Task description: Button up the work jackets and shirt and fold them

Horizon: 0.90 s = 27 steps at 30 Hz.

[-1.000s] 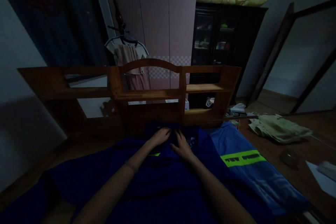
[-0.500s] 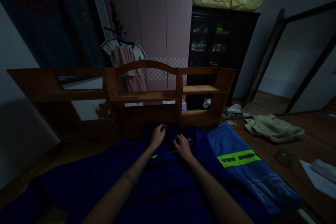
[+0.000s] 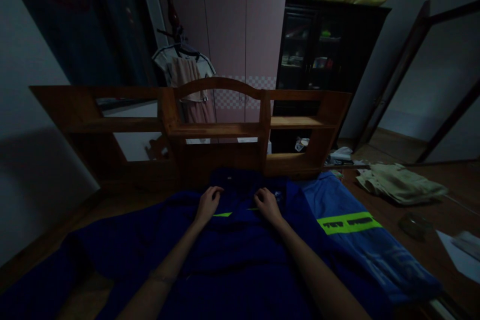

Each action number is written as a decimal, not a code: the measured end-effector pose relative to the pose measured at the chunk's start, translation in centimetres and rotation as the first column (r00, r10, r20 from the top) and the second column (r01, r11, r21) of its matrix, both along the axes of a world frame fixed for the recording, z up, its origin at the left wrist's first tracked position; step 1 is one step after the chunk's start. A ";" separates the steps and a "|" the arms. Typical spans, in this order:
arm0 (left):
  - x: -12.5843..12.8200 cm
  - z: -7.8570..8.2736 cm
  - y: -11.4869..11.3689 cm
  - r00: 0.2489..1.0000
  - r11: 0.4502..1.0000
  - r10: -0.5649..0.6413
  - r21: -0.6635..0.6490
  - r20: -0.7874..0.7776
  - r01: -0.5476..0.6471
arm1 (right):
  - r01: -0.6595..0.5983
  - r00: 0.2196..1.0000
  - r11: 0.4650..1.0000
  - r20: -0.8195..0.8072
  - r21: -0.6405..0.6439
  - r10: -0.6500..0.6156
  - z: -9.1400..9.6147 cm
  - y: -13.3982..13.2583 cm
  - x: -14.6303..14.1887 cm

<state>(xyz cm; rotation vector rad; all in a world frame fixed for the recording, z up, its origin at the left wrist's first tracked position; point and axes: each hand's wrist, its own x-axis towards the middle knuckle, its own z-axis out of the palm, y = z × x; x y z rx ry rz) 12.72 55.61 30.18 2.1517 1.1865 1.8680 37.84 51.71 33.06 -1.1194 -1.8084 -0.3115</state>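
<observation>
A dark blue long-sleeved jacket (image 3: 232,255) lies spread out, its collar (image 3: 234,177) toward the wooden headboard shelf. Small lime-green strips show on its chest. My left hand (image 3: 208,205) is on the left side of the chest, fingers bent and pinched together at the cloth. On the other side, near a small pale emblem, my right hand (image 3: 268,205) has its fingers curled in a pinch on the front. Dim light hides how much fabric lies between the fingertips. A lighter blue garment (image 3: 348,245) with a lime-green band lies beside the jacket, to the right.
The wooden shelf unit (image 3: 215,130) stands just beyond the collar. At right are a folded beige cloth (image 3: 401,183), a glass ashtray-like dish (image 3: 414,225) and white paper (image 3: 455,255). Clothes (image 3: 187,77) hang on a stand before a pink wardrobe (image 3: 228,30).
My left hand has moved left and back from the collar, uncovering its inside and a small label. My right hand stays near the same chest spot. The view has shifted slightly.
</observation>
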 end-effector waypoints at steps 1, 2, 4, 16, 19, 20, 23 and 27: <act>-0.1 -0.1 0.2 1.000 1.000 -0.001 -0.007 0.004 0.001 | -0.002 1.000 1.000 0.002 -0.003 0.002 0.0 0.0 0.0; -0.2 -0.2 0.4 1.000 1.000 -0.003 -0.014 0.008 0.003 | -0.003 1.000 1.000 0.005 -0.006 0.003 0.0 0.0 0.0; -0.3 -0.3 0.7 1.000 1.000 -0.006 -0.031 0.014 0.007 | -0.006 1.000 1.000 0.008 -0.011 0.006 0.0 0.0 0.0; -0.5 -0.8 1.3 0.999 0.996 0.002 -0.088 0.036 0.001 | -0.013 1.000 1.000 0.026 -0.027 0.014 0.1 -0.3 0.0; -0.5 -0.6 1.1 0.999 0.996 0.004 -0.085 0.032 -0.001 | -0.014 0.999 1.000 0.031 -0.028 0.015 0.2 -0.3 0.0; -0.5 -0.6 1.0 1.000 0.996 0.002 -0.084 0.030 0.000 | -0.017 0.999 0.999 0.035 -0.027 0.018 0.2 -0.3 -0.1; -0.5 -0.4 0.7 1.000 0.997 -0.004 -0.083 0.021 0.006 | -0.026 0.999 0.999 0.045 -0.023 0.027 0.2 -0.4 -0.1; -0.5 -0.3 0.6 1.000 0.997 -0.007 -0.079 0.011 0.007 | -0.027 0.998 0.999 0.051 -0.020 0.028 0.2 -0.4 -0.1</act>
